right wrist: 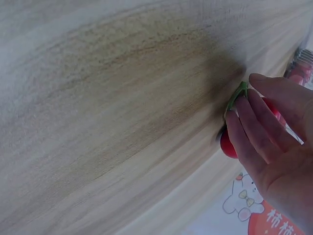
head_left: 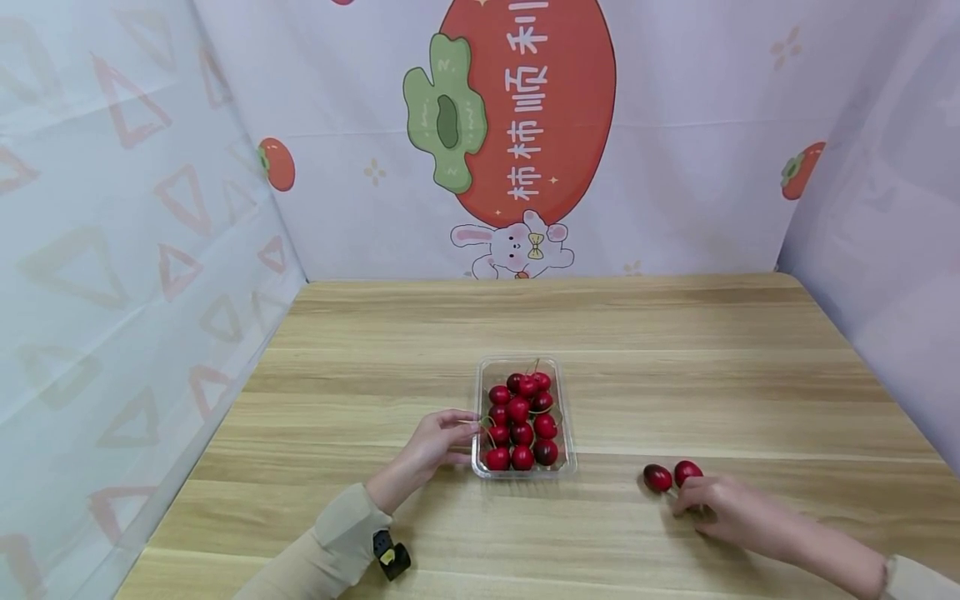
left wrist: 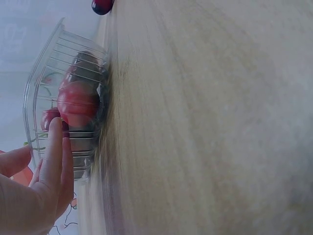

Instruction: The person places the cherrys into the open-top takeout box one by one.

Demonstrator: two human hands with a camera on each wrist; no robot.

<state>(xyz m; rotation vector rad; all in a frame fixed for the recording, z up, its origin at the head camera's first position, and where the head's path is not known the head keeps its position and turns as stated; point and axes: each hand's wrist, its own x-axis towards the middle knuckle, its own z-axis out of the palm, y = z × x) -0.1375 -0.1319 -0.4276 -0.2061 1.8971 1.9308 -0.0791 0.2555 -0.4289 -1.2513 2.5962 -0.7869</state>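
Observation:
A clear plastic box (head_left: 570, 454) of red cherries (head_left: 522, 457) stands in the middle of the table in the head view. My left hand (head_left: 437, 440) is at its left side, fingers extended; in the left wrist view the fingertips lie against the ribbed wall and the thumb is close to the rim. To the right, two cherries (head_left: 657, 478) lie on the table. My right hand (head_left: 738, 512) reaches down at their stems. A green stem (right wrist: 236, 96) shows at the fingertips in the right wrist view, the thumb slightly apart from the fingers.
The wood-grain table (head_left: 360, 342) ends at a printed cloth backdrop (head_left: 675, 167), with cloth walls on both sides. A black strap with a small buckle (head_left: 390, 557) hangs by the left sleeve (head_left: 330, 533).

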